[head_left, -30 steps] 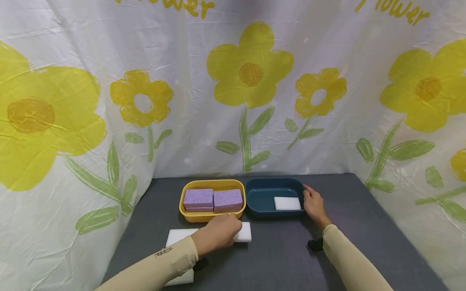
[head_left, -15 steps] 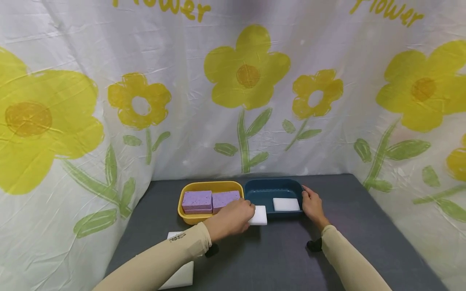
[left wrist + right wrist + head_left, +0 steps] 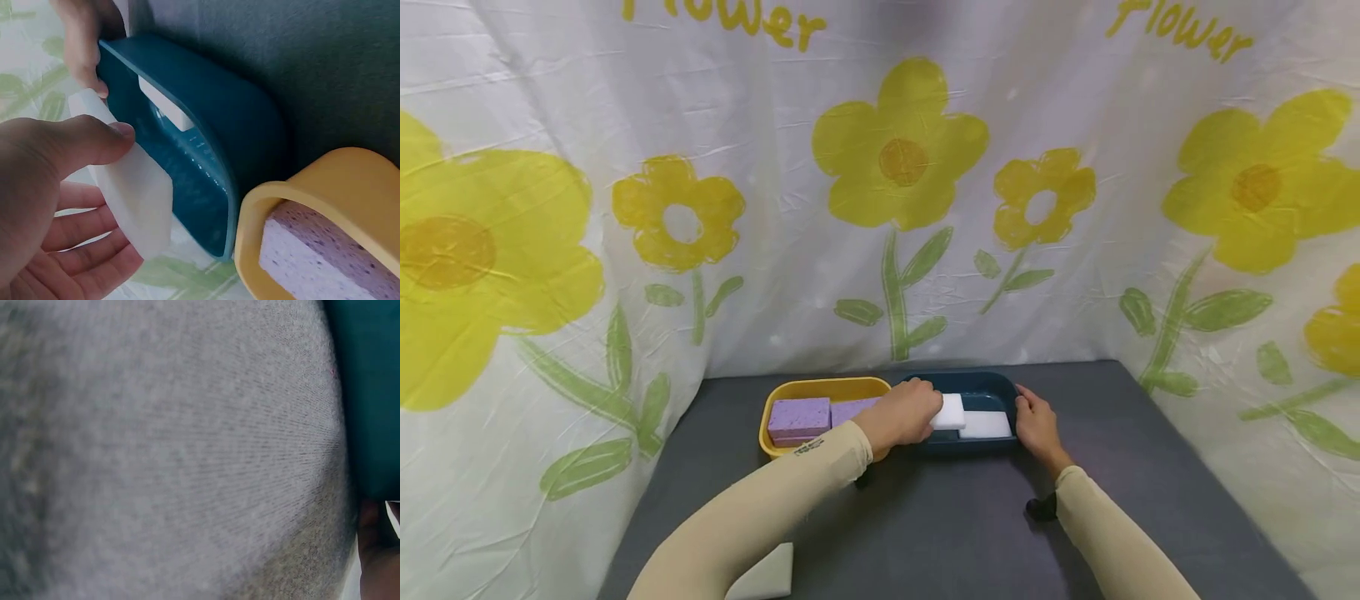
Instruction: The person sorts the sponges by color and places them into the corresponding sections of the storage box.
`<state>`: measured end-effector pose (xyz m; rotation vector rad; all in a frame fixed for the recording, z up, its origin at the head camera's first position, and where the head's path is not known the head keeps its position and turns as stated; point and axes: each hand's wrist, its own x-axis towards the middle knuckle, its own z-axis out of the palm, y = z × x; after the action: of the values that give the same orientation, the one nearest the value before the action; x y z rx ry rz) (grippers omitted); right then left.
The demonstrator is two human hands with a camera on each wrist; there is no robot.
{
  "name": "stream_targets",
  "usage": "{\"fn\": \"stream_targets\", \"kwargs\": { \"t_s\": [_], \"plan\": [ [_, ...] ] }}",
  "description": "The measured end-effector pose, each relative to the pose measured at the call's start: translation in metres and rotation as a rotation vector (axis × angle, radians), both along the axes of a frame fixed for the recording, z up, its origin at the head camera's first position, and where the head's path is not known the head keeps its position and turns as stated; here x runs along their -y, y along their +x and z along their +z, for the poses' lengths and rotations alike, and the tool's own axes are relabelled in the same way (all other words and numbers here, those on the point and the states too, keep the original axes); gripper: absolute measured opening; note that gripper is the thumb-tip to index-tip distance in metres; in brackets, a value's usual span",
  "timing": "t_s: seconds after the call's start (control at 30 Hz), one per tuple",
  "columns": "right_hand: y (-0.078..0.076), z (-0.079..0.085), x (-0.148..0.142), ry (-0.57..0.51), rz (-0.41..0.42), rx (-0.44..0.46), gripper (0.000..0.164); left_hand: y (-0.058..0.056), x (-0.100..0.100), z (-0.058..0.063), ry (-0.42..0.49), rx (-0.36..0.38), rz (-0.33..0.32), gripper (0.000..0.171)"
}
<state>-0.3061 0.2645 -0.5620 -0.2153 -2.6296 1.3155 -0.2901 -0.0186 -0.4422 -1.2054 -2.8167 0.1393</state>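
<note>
My left hand point(image 3: 904, 414) pinches a white sponge block point(image 3: 952, 412) between thumb and fingers, above the dark blue tub point(image 3: 977, 380). The left wrist view shows this white sponge point(image 3: 144, 200) tilted, just outside the tub's opening. A second white sponge point(image 3: 987, 426) lies inside the tub, at its right end. My right hand point(image 3: 1037, 427) grips the tub's right end; in the right wrist view only part of that hand point(image 3: 378, 562) shows against the tub's wall point(image 3: 375, 394).
Left of the blue tub, touching or nearly so, stands a yellow tub point(image 3: 831, 386) holding purple sponges point(image 3: 800, 417). My left forearm hides part of it. Another white block point(image 3: 767, 573) lies on the grey tabletop point(image 3: 955, 533) near the front left. A flower-printed curtain point(image 3: 782, 250) hangs behind.
My left hand has carried the white sponge from in front of the yellow tub rightward and away from me, over the blue tub. The right hand has kept its grip on the tub.
</note>
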Motion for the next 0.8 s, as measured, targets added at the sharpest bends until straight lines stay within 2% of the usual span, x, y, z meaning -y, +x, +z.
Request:
{"fn": "stream_targets", "kwargs": {
  "t_s": [0.13,0.33,0.43,0.6,0.73,0.8],
  "plan": [
    [0.001,0.0,0.001,0.006,0.003,-0.002,0.051,-0.011,-0.012,-0.004,-0.003,0.024,0.015,0.034],
    [-0.002,-0.002,-0.003,0.008,0.014,-0.031,0.051,-0.022,-0.025,-0.013,0.026,0.032,0.02,0.035],
    [-0.013,-0.018,-0.01,0.035,-0.003,-0.086,0.051,-0.028,-0.031,-0.021,0.066,0.068,0.035,0.037],
    [-0.023,-0.036,-0.016,0.066,-0.017,-0.115,0.052,-0.038,-0.037,-0.037,0.133,0.121,0.081,0.04],
    [-0.016,-0.022,-0.009,0.049,-0.019,-0.074,0.051,-0.044,-0.041,-0.047,0.152,0.13,0.088,0.041],
    [-0.009,-0.008,-0.004,0.025,-0.005,-0.033,0.052,-0.046,-0.045,-0.051,0.148,0.127,0.073,0.042]
  ]
}}
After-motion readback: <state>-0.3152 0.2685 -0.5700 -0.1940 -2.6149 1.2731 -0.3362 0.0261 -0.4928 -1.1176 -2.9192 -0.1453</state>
